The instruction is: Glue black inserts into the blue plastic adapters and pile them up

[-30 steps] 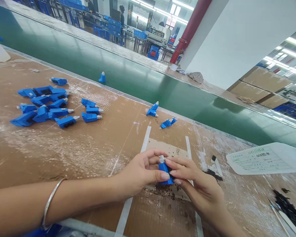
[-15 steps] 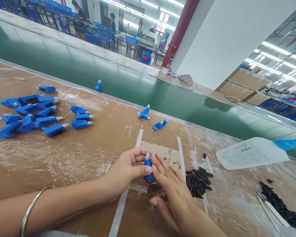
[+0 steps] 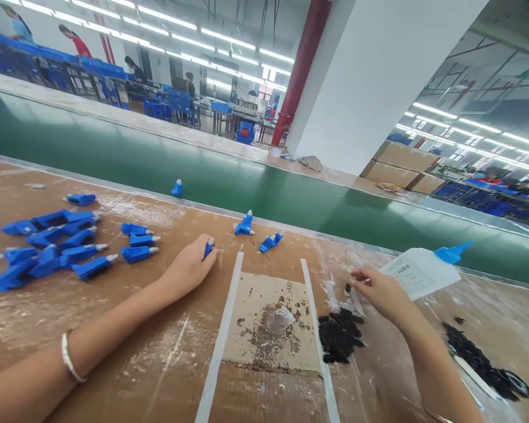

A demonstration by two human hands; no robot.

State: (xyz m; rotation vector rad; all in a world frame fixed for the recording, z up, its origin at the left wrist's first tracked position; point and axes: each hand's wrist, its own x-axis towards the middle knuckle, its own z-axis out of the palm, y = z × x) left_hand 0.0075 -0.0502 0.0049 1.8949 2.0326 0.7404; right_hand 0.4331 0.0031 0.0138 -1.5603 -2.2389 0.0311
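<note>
My left hand [image 3: 187, 267] rests on the brown tabletop, fingers wrapped round a small blue plastic part [image 3: 208, 248]; only its end shows, the rest being hidden by the hand. On the right, my right hand [image 3: 379, 291] is closed, thumb and forefinger together beside a small black piece [image 3: 347, 288]. Whether anything is between those fingertips cannot be made out. Just below lies a heap of black pieces [image 3: 340, 335]. Between my hands, a clear blob or small clear cap [image 3: 281, 321] sits on a stained beige sheet [image 3: 251, 294].
Many blue parts [image 3: 81, 254] lie on the left, with a few [image 3: 271, 241] near the back edge. A white bottle with blue nozzle [image 3: 417, 273] lies beyond my right hand. More black pieces [image 3: 485, 358] lie far right. A green conveyor belt [image 3: 229, 182] runs behind.
My hands have parted from the middle: the left has moved left with the blue part, the right toward the small black piece and bottle. The sheet is now uncovered, and the view has tilted up.
</note>
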